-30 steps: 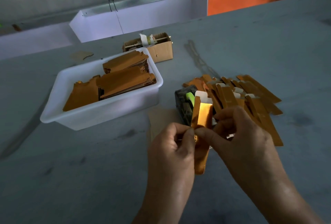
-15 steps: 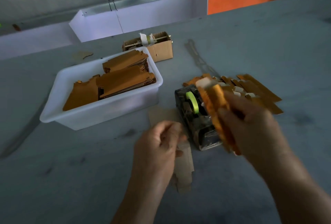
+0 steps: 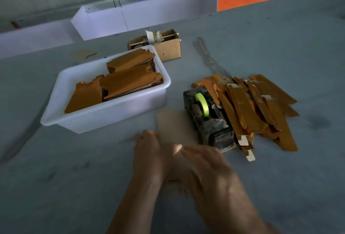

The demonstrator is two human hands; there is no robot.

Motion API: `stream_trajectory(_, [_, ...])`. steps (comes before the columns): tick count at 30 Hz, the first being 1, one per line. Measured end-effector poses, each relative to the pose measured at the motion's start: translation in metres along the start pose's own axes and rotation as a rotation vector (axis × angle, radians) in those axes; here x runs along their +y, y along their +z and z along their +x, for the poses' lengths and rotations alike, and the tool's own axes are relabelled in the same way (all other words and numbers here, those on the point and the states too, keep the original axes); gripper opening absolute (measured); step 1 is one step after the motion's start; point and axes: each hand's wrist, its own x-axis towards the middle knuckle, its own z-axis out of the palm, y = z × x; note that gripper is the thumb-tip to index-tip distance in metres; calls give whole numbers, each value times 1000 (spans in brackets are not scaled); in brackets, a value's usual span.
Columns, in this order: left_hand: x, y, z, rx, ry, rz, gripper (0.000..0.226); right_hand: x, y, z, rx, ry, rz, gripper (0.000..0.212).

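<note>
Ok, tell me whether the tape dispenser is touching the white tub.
Apart. The head view shows a strip of grey table between the tape dispenser and the right wall of the white tub.

Grey table (image 3: 280, 37) with white tub (image 3: 104, 119), tape dispenser (image 3: 207, 119), gold carton pile (image 3: 248, 106), cardboard box (image 3: 169, 48), flat card (image 3: 171, 127).

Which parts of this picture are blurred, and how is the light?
Head view: the right hand is smeared by motion blur, the left hand less so; the tape dispenser and the white tub are sharp; the light is dim, so both hands look dark.
</note>
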Motion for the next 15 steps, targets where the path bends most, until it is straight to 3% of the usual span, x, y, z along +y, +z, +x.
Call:
stream_trajectory(2, [-2, 0, -2, 11, -74, -101, 48, 3, 17, -12, -96, 85, -137, 34])
stream_trajectory(5, [-7, -1, -2, 32, -128, -264, 35, 7, 26, -13, -135, 119, -218, 42])
stream_trajectory(9, [-17, -5, 5, 72, -201, -517, 21, 7, 33, -10, -145, 94, -185, 36])
stream_trajectory(11, [-20, -10, 8, 115, -171, -460, 15, 7, 35, -8, -151, 82, -167, 43])
stream_trajectory(15, [-22, -16, 6, 292, 48, -117, 18, 8, 32, -3, -150, 105, -128, 38])
